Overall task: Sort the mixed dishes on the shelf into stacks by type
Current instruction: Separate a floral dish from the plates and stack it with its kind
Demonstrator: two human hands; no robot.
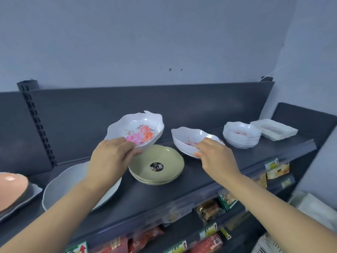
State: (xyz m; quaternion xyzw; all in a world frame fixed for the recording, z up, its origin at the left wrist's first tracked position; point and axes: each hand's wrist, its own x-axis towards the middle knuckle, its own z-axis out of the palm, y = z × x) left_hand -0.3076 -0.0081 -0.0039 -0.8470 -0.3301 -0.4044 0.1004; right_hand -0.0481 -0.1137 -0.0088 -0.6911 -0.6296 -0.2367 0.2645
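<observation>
- While both arms reach up to a dark shelf [200,181], each hand holds one white floral bowl by its near rim.
- Left hand [111,157] grips the larger bowl [135,131], tilted toward the viewer and lifted clear above a short stack of green plates [156,165].
- Right hand [213,154] pinches the smaller bowl [189,139], thumb under the rim and fingers curled over it; whether this bowl rests on the shelf or hangs just above it cannot be told.
- Matching white bowls sit in a stack [241,134] farther right along the shelf, beyond the right hand, so that hand is the nearer one.
- Small bowl's long axis runs left to right, roughly along the shelf.
- White square dishes [273,131] are stacked at the far right.
- A large white plate [63,187] lies under the left forearm, with a peach dish [12,190] at the far left edge.
- Likely next move: carry the small bowl rightward onto the white stack.
</observation>
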